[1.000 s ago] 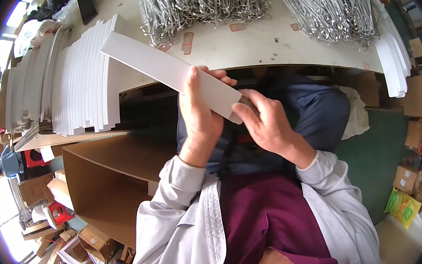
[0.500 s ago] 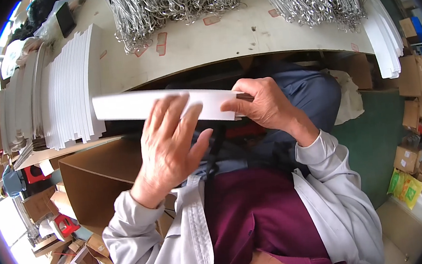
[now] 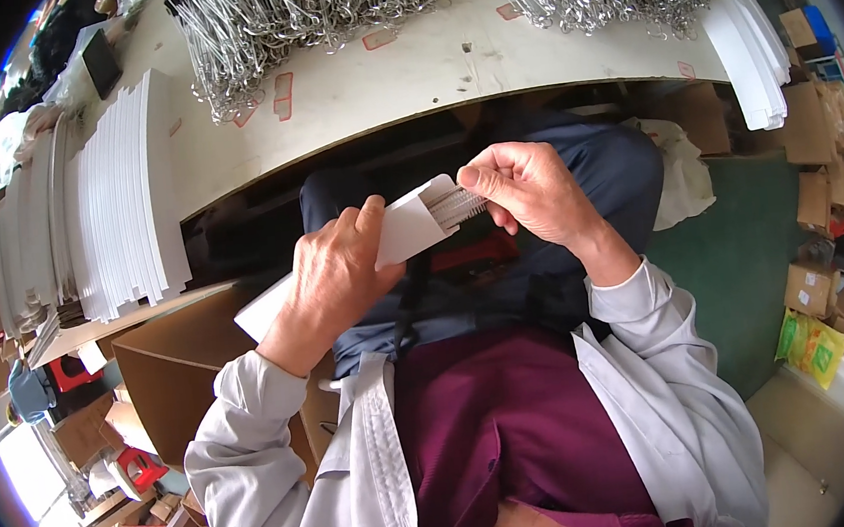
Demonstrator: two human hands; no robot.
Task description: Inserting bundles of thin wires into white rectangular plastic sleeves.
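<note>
just below the edge of the pale table [image 3: 445,71], over the person's lap, a long flat white cardboard sleeve [image 3: 381,252] sits tilted, its open end raised toward the right so it can be reached. the left hand [image 3: 337,271] wraps around its middle, thumb on top, wrist bent inward to steady it. the right hand [image 3: 526,186] pinches a thin bundle of grey metal wire [image 3: 459,203] at the sleeve's mouth, fingers curled closed, elbow out. stacked white cardboard strips [image 3: 120,200] wait at the left.
</note>
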